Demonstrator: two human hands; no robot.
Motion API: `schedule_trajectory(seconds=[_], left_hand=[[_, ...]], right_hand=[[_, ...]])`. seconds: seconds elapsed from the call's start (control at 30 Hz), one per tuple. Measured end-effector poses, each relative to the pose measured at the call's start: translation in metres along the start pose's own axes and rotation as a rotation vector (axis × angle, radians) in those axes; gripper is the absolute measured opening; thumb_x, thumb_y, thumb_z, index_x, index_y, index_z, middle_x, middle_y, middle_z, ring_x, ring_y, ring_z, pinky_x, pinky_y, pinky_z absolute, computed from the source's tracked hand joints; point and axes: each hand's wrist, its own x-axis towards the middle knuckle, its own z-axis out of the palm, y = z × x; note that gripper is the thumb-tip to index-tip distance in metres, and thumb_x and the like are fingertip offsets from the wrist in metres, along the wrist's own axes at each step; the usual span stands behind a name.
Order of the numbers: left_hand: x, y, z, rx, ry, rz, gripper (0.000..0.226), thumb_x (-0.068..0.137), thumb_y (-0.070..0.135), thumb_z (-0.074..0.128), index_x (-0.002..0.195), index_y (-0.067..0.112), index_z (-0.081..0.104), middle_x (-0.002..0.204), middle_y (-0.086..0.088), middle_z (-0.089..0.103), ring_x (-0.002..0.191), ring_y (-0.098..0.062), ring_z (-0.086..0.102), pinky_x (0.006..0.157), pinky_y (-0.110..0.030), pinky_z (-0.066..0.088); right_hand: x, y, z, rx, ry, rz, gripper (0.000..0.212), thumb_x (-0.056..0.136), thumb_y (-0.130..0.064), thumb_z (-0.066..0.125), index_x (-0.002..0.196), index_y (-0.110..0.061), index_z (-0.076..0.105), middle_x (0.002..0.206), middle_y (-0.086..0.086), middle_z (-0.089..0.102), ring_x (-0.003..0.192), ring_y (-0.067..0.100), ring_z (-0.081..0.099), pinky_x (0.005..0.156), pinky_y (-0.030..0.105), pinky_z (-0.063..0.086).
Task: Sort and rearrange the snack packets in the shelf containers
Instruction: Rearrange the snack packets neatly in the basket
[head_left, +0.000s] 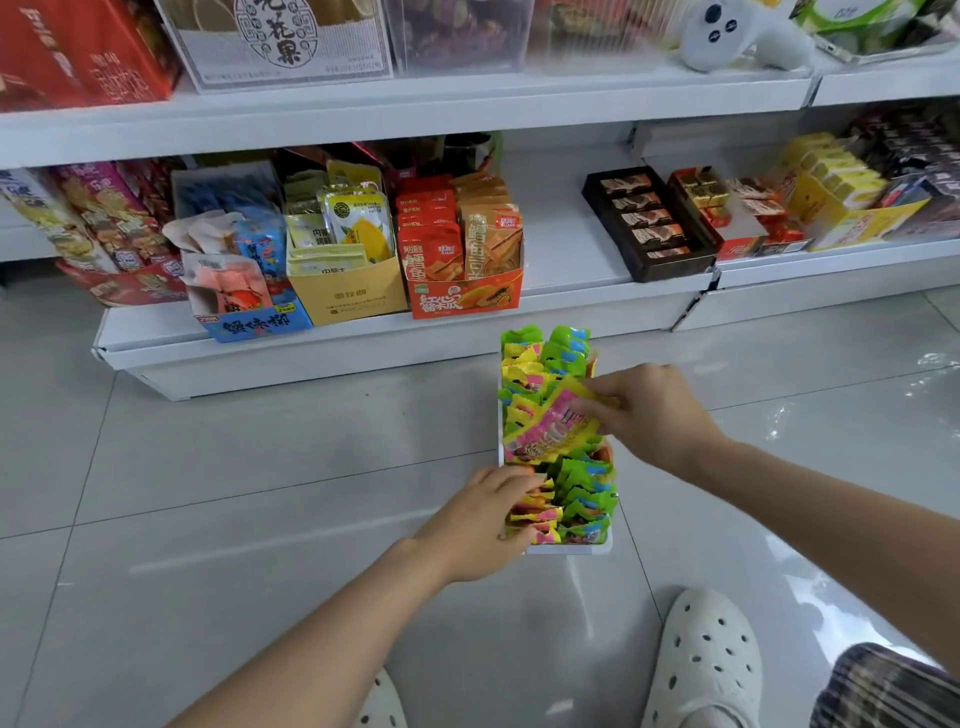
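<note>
**A:** Head view — where is the container being sorted?

**B:** A narrow white tray (605, 546) stands on the grey tiled floor (260, 467), just in front of the lowest white shelf (571, 270). It is packed with upright snack packets (584, 499) in two rows, yellow-pink on the left, green-blue on the right.

**A:** And the hands?

**B:** The right hand (644, 410) reaches over the tray's middle; its fingers and thumb pinch a pink-and-yellow packet (550, 428), which lies tilted across the rows. The left hand (483, 525) rests at the tray's near left side, fingers curled onto the tops of the yellow-pink packets there; whether they actually pinch one cannot be told.

**A:** What stands on the shelf?

**B:** From the left: a blue display box (260, 325) of crab-stick packets, a tan box (350, 296) of yellow-green sachets, and an orange box (465, 296) of orange packets. Well to the right lies a dark brown tray of chocolates (652, 223). A white game controller (727, 31) sits on the shelf above.

**A:** Anything nearer the camera?

**B:** Two white perforated clogs (701, 660) on the floor.
</note>
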Motion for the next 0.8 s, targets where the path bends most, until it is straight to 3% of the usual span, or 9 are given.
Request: schedule_trajectory(seconds=[0.07, 0.17, 0.27, 0.37, 0.47, 0.57, 0.67, 0.73, 0.8], left_hand=[[0.0, -0.003, 0.004, -0.054, 0.034, -0.005, 0.058, 0.095, 0.035, 0.057, 0.148, 0.027, 0.036, 0.153, 0.011, 0.033, 0.14, -0.007, 0.022, 0.114, -0.015, 0.018], [0.001, -0.009, 0.009, -0.132, 0.1, -0.004, 0.056, 0.091, 0.028, 0.062, 0.144, 0.028, 0.043, 0.146, 0.012, 0.042, 0.133, -0.002, 0.031, 0.103, 0.0, 0.017], [0.004, -0.009, 0.014, -0.293, 0.217, -0.124, 0.05, 0.089, 0.022, 0.065, 0.136, 0.025, 0.05, 0.132, 0.007, 0.052, 0.12, -0.004, 0.045, 0.099, -0.01, 0.034], [0.01, -0.004, 0.018, -0.273, 0.232, -0.175, 0.046, 0.092, 0.024, 0.062, 0.137, 0.018, 0.051, 0.132, 0.002, 0.049, 0.127, -0.012, 0.039, 0.102, -0.012, 0.027], [0.014, -0.004, 0.018, -0.231, 0.223, -0.139, 0.046, 0.092, 0.025, 0.062, 0.136, 0.014, 0.054, 0.132, 0.002, 0.044, 0.13, -0.012, 0.035, 0.108, -0.013, 0.026], [0.014, -0.012, 0.02, -0.196, 0.274, -0.107, 0.039, 0.091, 0.029, 0.064, 0.129, 0.019, 0.06, 0.147, 0.001, 0.029, 0.14, -0.012, 0.025, 0.115, -0.027, 0.028], [0.012, -0.019, 0.02, -0.239, 0.263, -0.077, 0.036, 0.089, 0.032, 0.064, 0.125, 0.026, 0.06, 0.16, 0.01, 0.009, 0.146, 0.002, 0.011, 0.116, -0.022, 0.024], [0.013, -0.02, 0.018, -0.279, 0.237, -0.063, 0.037, 0.089, 0.032, 0.063, 0.126, 0.029, 0.058, 0.159, 0.011, 0.018, 0.143, 0.008, 0.013, 0.116, -0.023, 0.027], [0.014, -0.02, 0.016, -0.281, 0.221, -0.081, 0.038, 0.089, 0.034, 0.063, 0.126, 0.032, 0.057, 0.154, 0.013, 0.027, 0.141, 0.008, 0.021, 0.114, -0.025, 0.03]], right_hand=[[0.008, 0.001, 0.023, -0.091, -0.022, -0.036, 0.024, 0.089, -0.034, 0.069, 0.103, -0.015, 0.077, 0.091, 0.01, 0.075, 0.088, 0.025, 0.068, 0.078, 0.027, 0.046], [0.018, 0.006, 0.061, -0.203, -0.119, -0.052, 0.024, 0.091, -0.03, 0.066, 0.105, -0.014, 0.076, 0.099, 0.011, 0.062, 0.098, 0.031, 0.061, 0.085, 0.038, 0.046], [0.02, 0.013, 0.087, -0.315, -0.148, 0.03, 0.027, 0.091, -0.04, 0.062, 0.107, -0.021, 0.073, 0.097, 0.005, 0.054, 0.101, 0.031, 0.059, 0.079, 0.033, 0.045], [0.023, 0.023, 0.086, -0.358, -0.039, 0.15, 0.029, 0.085, -0.05, 0.067, 0.106, -0.031, 0.072, 0.101, 0.001, 0.069, 0.098, 0.026, 0.063, 0.076, 0.03, 0.049], [0.029, 0.029, 0.084, -0.225, -0.082, 0.165, 0.02, 0.084, -0.041, 0.071, 0.096, -0.026, 0.075, 0.096, 0.008, 0.071, 0.091, 0.03, 0.064, 0.078, 0.037, 0.053], [0.031, 0.028, 0.094, -0.316, -0.084, 0.126, 0.015, 0.09, -0.035, 0.065, 0.101, -0.029, 0.075, 0.099, 0.004, 0.071, 0.093, 0.027, 0.064, 0.078, 0.032, 0.048], [0.034, 0.014, 0.114, -0.562, -0.063, 0.048, 0.021, 0.095, -0.038, 0.055, 0.105, -0.028, 0.07, 0.101, -0.002, 0.07, 0.099, 0.021, 0.064, 0.095, 0.034, 0.036], [0.041, 0.003, 0.118, -0.609, -0.104, 0.019, 0.022, 0.094, -0.038, 0.055, 0.105, -0.023, 0.068, 0.103, 0.001, 0.069, 0.102, 0.022, 0.062, 0.098, 0.036, 0.034], [0.045, 0.0, 0.107, -0.472, -0.188, 0.044, 0.021, 0.091, -0.036, 0.061, 0.106, -0.025, 0.072, 0.103, 0.003, 0.069, 0.102, 0.024, 0.062, 0.091, 0.035, 0.042]])
